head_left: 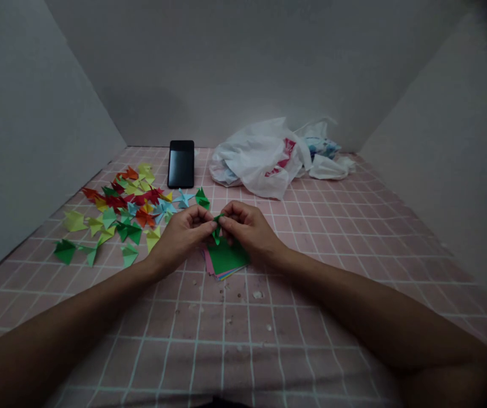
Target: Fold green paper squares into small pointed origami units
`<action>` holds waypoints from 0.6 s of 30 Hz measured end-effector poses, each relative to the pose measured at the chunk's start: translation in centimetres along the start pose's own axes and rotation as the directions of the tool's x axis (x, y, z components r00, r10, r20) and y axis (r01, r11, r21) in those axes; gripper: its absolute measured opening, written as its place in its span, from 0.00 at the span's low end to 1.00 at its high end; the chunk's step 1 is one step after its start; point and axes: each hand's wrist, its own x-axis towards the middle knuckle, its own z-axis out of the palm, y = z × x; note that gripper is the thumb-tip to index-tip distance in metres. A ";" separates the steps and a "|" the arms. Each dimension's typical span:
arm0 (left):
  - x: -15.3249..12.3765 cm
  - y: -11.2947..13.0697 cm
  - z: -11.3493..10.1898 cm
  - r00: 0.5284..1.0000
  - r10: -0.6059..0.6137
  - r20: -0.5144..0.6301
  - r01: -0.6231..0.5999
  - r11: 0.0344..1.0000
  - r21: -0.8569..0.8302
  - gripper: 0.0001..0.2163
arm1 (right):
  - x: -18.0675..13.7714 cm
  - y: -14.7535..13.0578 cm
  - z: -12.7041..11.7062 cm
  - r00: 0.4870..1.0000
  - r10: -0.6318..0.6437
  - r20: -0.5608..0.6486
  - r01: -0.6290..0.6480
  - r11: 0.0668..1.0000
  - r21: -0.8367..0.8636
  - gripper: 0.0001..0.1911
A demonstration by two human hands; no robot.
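Between my two hands is a small folded piece of green paper [217, 233], pinched at its top. My left hand [187, 231] grips it from the left with thumb and fingertips. From the other side my right hand [250, 229] pinches it too, its lower fingers curled. Just below lies a stack of square coloured paper [226, 258] with a green sheet on top and pink, blue and yellow edges showing. Left of my hands many folded paper pieces [128, 232] in red, orange, yellow, green and light blue are scattered.
A black phone [181, 164] lies near the back wall. Right of it sits a crumpled white plastic bag [260, 158] with red print, and beside that another white and blue bundle [324, 153]. The pink checked cloth [354, 226] has small pale flecks near the front.
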 end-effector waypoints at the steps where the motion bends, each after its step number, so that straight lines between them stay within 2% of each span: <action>1: 0.0 0.0 0.0 1.000 -0.012 0.006 0.012 1.000 -0.003 0.11 | 0.0 0.0 0.0 1.000 -0.003 0.002 0.003 1.000 0.002 0.09; 7: 0.0 -0.1 0.1 0.998 -0.059 0.016 0.060 0.996 -0.073 0.11 | -0.1 -0.1 -0.1 1.000 -0.017 0.014 0.017 1.000 0.012 0.14; 18: -0.1 0.0 0.0 0.999 -0.022 0.033 0.024 0.997 -0.077 0.10 | 0.3 0.3 -0.3 0.997 -0.078 -0.006 0.077 0.992 -0.102 0.09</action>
